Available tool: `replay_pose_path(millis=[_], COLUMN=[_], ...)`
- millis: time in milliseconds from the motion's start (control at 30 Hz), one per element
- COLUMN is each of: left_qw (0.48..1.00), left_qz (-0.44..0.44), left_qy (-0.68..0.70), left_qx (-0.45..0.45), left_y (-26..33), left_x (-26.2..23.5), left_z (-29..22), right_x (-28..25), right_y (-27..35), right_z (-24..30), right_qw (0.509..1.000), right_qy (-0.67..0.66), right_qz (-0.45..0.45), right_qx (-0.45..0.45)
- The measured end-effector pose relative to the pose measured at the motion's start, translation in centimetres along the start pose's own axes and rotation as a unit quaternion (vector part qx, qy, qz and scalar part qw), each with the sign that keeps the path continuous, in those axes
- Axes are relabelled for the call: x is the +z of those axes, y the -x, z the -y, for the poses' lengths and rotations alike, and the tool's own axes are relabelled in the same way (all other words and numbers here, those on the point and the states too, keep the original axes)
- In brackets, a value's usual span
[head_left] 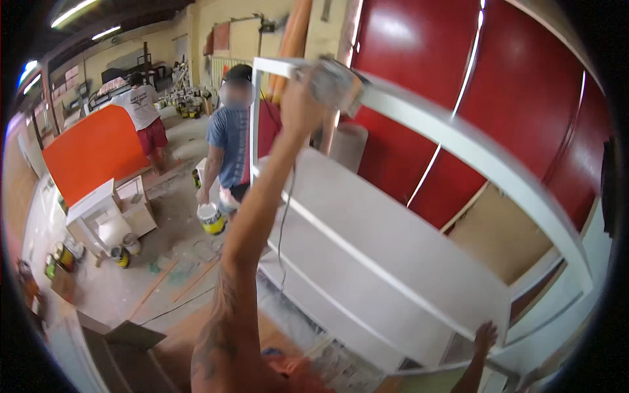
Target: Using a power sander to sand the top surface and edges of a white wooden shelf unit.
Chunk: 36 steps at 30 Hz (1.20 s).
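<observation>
My left hand (pixel 303 108) is raised high and wrapped round a grey-and-orange power sander (pixel 333 86), blurred by motion. The sander rests at the top rail of a white-painted frame (pixel 452 134), near its far left corner. A dark cord (pixel 282 242) hangs down beside my forearm, in front of the frame's pale shelves (pixel 393 229). Down at the lower right, my right hand (pixel 485 336) is open with fingers apart, beside the lower right end of the shelves. It holds nothing, and I cannot tell whether it touches them.
A person in a blue shirt (pixel 230 147) stands left of the frame, holding a paint bucket (pixel 211 219). Farther back, another person (pixel 141 108) is by an orange panel (pixel 98 154). White cabinet pieces (pixel 95 206) and paint cans (pixel 120 255) stand on the left. Red panels (pixel 419 59) rise behind.
</observation>
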State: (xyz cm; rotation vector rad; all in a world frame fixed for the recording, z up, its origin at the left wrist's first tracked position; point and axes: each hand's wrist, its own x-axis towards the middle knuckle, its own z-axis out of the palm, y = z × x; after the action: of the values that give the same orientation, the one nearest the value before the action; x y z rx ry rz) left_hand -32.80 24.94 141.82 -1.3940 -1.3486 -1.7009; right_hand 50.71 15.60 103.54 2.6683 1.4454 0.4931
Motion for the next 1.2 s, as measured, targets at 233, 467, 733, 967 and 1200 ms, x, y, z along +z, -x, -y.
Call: replay_pose_path(millis=[233,467,733,967,1200], left_qw=[0.978,0.990,0.996,0.997,0.997], left_qz=[0.015,0.034,-0.016,-0.055,-0.067], left_qy=[0.056,0.025,0.018,-0.023,-0.010], left_qx=[0.198,0.133,0.082,0.045,0.022], left_y=[2.1,-1.1,-3.4,-8.5,-8.0], left_x=[-0.3,-1.4,-1.3,-2.2,-2.4], left_z=[-3.7,3.9,16.7,25.3,22.3], right_x=[-2.8,-4.8,-12.1,-19.9,-19.8], right_y=[-0.2,-0.5,7.0,11.2,11.9], right_z=[-0.1,12.3,48.1,52.7,53.1], right_qw=[0.980,0.981,0.936,0.929,0.937], right_qy=[0.055,-0.025,-0.161,-0.183,-0.173], right_qz=[0.164,0.193,0.010,0.058,0.057], right_qx=[-0.094,0.010,-0.312,-0.317,-0.299])
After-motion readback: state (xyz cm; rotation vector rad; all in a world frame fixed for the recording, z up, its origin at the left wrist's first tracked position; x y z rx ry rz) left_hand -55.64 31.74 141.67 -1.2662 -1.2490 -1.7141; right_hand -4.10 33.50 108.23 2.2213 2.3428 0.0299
